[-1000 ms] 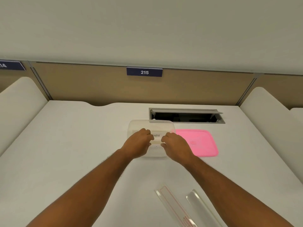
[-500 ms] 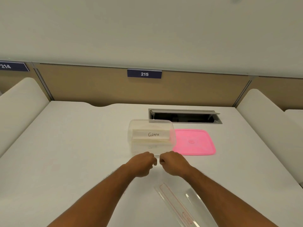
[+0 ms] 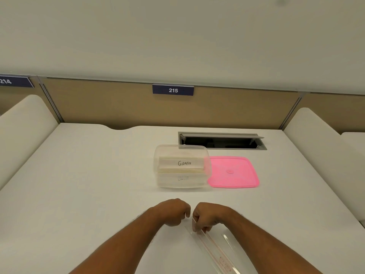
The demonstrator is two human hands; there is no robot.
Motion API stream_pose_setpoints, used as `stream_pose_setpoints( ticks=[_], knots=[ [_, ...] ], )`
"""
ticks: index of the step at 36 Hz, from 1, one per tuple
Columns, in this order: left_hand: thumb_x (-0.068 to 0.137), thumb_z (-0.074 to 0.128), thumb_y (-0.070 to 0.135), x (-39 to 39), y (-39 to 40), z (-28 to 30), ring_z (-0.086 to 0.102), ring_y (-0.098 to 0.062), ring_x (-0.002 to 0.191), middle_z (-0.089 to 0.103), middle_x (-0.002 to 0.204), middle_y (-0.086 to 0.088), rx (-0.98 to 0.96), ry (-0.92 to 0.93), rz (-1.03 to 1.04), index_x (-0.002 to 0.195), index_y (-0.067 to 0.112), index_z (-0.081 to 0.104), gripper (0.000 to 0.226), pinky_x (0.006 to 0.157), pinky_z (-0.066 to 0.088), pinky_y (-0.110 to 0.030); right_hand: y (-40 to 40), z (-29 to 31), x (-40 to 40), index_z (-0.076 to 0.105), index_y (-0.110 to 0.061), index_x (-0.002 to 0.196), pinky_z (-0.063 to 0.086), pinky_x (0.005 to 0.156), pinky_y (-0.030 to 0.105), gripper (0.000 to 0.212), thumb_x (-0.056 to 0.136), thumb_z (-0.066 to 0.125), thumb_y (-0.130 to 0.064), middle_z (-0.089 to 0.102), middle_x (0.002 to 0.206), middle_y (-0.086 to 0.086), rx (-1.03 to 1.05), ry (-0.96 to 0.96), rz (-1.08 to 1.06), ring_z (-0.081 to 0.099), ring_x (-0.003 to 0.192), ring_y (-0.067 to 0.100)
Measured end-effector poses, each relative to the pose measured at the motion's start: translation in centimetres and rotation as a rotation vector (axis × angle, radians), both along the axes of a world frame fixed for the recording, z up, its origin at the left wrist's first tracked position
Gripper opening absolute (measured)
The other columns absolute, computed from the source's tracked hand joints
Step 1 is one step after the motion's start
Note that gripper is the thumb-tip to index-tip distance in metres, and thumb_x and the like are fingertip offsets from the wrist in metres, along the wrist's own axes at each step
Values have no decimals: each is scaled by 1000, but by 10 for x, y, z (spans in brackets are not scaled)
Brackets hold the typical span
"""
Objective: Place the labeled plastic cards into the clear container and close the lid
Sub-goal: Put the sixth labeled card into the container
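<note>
The clear container [image 3: 205, 155] stands open on the white desk, with a stack of labeled cards [image 3: 181, 164] inside; the top one reads "GIRAFEE". Its pink lid [image 3: 234, 173] lies flat to the right, touching the container. Near the front edge lies a clear plastic card with red lines [image 3: 212, 252], and a second clear card [image 3: 230, 243] lies beside it. My right hand [image 3: 205, 216] pinches the far end of the red-lined card. My left hand [image 3: 173, 212] is curled next to it, fingers closed, holding nothing that I can see.
An open cable hatch [image 3: 221, 141] is set into the white desk [image 3: 88, 184] behind the container. A tan partition with a "215" sign [image 3: 173, 90] closes off the back. Padded white dividers [image 3: 23, 127] rise on both sides.
Both hands have pulled back from the container toward me, leaving the "GIRAFEE" card inside. My right hand has reached the end of the red-lined card and closed on it.
</note>
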State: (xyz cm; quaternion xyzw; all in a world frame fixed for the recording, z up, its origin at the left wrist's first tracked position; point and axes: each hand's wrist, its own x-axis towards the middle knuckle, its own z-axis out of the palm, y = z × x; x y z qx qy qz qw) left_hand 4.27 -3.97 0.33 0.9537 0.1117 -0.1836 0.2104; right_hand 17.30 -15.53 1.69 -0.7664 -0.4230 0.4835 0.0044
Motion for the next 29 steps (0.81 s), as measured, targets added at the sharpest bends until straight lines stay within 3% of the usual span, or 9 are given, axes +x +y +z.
stream_pose_setpoints(
  ticks=[3, 6, 12, 20, 26, 29],
  knots=[
    [91, 53, -4, 1, 0, 0, 57, -22, 112, 64, 122, -3, -11, 0, 12, 123, 18, 61, 39, 90, 49, -34, 0, -3, -2, 71, -1, 94, 61, 74, 28, 14, 86, 74, -12, 74, 106, 17, -11, -8, -13, 73, 82, 23],
    [93, 55, 1, 1, 0, 2, 57, -21, 112, 64, 122, -2, -22, -12, 33, 124, 18, 61, 36, 91, 48, -33, 2, -4, -1, 73, 2, 102, 62, 80, 33, 22, 83, 72, -7, 76, 104, 15, -23, 3, -38, 75, 90, 27],
    [93, 50, 3, 0, 3, 8, 58, -20, 106, 63, 118, 1, -28, -96, 78, 127, 21, 58, 39, 84, 48, -32, 7, 9, 7, 70, -1, 107, 61, 68, 27, 20, 92, 58, -5, 77, 94, 15, 30, 95, -144, 75, 72, 18],
    [84, 47, -3, -4, 16, 12, 51, -11, 121, 52, 136, 8, -94, -256, 160, 147, 32, 36, 73, 97, 45, -25, 12, 33, 23, 69, -2, 106, 56, 66, 27, 17, 97, 59, -11, 73, 83, 7, 168, 179, -310, 70, 68, 16],
    [79, 57, -2, -5, 24, 15, 37, -14, 134, 35, 151, 8, -22, -436, 49, 151, 32, 24, 86, 107, 38, -25, 18, 45, 35, 64, -9, 97, 54, 62, 25, 7, 98, 57, -13, 71, 80, 6, 225, 291, -450, 64, 66, 14],
    [80, 68, 10, -3, 23, 19, 34, -14, 136, 32, 153, 10, 5, -480, 3, 151, 36, 19, 90, 110, 36, -28, 23, 50, 39, 64, -7, 98, 52, 61, 25, 10, 99, 58, -14, 67, 79, 7, 240, 367, -493, 60, 64, 13]
  ],
)
